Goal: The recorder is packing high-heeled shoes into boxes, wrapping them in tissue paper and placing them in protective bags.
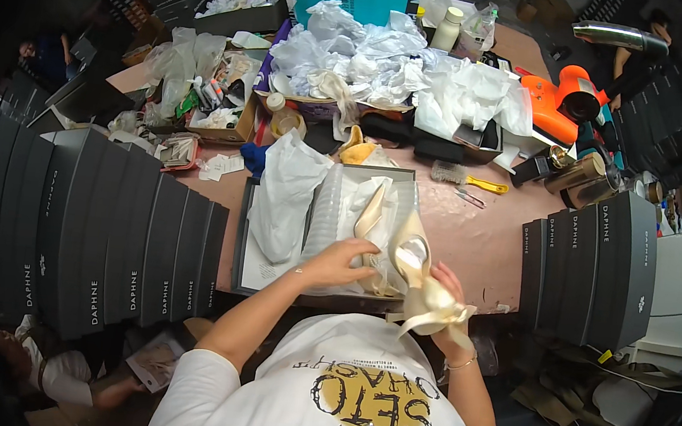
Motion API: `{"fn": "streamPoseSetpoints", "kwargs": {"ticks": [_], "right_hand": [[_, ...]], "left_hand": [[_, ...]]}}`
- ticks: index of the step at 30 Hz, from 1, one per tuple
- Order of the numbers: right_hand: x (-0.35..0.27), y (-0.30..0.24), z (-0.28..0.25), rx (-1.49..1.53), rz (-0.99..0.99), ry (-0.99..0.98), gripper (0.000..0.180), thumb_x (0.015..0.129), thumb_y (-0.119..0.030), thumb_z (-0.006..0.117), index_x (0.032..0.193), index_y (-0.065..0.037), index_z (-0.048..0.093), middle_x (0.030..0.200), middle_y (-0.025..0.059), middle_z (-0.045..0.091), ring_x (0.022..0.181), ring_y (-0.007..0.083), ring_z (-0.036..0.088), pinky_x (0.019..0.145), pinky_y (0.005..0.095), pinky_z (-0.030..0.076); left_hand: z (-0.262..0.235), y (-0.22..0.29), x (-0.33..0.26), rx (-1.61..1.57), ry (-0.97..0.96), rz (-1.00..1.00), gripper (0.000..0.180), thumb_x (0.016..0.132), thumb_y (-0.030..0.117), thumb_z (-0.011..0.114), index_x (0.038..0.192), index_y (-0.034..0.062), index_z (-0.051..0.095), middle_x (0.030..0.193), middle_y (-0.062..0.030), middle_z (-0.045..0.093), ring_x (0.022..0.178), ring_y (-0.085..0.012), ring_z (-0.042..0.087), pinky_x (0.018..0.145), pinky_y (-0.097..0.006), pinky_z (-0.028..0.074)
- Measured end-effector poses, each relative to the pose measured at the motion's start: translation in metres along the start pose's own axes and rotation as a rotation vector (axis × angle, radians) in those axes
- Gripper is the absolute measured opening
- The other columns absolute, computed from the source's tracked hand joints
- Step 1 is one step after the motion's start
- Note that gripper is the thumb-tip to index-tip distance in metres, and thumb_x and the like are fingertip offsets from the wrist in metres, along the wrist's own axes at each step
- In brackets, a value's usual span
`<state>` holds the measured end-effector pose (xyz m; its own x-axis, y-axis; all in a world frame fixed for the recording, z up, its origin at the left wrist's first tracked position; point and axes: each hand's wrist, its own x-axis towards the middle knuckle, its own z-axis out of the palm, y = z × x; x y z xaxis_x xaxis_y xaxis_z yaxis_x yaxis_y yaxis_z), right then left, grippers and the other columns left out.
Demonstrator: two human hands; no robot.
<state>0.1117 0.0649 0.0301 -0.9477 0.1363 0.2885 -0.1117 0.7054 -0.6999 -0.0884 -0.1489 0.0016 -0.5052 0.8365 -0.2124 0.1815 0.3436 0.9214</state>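
Observation:
A cream shoe with a large ribbon bow (425,284) is held up over the right side of an open shoe box (403,176). My right hand (451,284) grips it, partly hidden behind the shoe and bow. The other cream shoe (371,214) lies in the box on white tissue. My left hand (344,263) is at that shoe's near end with thumb and fingers apart; whether the fingertips touch it I cannot tell. Left of it, a crumpled white paper bundle (286,199) rests over the box lid (255,275).
Stacked dark shoe boxes (127,232) flank the left, with more boxes (592,273) at right. Behind are a tissue-filled container (358,48), a yellow-handled brush (469,178) and an orange heat tool (556,107). Another person (67,371) sits at the lower left.

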Motion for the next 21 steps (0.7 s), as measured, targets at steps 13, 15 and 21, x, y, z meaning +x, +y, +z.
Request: {"fn": "streamPoseSetpoints", "kwargs": {"ticks": [13,15,21], "right_hand": [[0.021,0.011,-0.033,0.659,0.436,0.252,0.034,0.089,-0.002,0.057,0.122,0.004,0.05,0.103,0.0052,0.061,0.09,0.0097,0.056,0.077,0.0254,0.048],[0.019,0.02,-0.035,0.774,0.399,0.214,0.036,0.087,0.004,0.056,0.123,0.001,0.052,0.111,0.0072,0.06,0.098,0.0144,0.059,0.077,0.0269,0.05],[0.03,0.013,-0.021,0.635,0.414,0.133,0.038,0.083,0.006,0.061,0.12,0.001,0.056,0.121,0.0099,0.057,0.113,0.0199,0.053,0.095,0.031,0.042]], "left_hand": [[0.007,-0.02,0.04,1.077,-0.095,0.527,0.025,0.079,0.018,0.058,0.103,0.0168,0.063,0.104,0.0016,0.06,0.115,-0.0189,0.05,0.109,-0.061,0.017],[-0.009,0.012,0.029,1.012,0.03,0.664,0.024,0.078,0.018,0.059,0.102,0.0173,0.064,0.099,0.0016,0.059,0.111,-0.0183,0.051,0.108,-0.061,0.02],[-0.026,0.076,-0.016,1.219,0.062,0.637,0.024,0.076,0.015,0.059,0.099,0.0113,0.064,0.095,-0.0014,0.057,0.103,-0.0178,0.054,0.104,-0.05,0.028]]}}
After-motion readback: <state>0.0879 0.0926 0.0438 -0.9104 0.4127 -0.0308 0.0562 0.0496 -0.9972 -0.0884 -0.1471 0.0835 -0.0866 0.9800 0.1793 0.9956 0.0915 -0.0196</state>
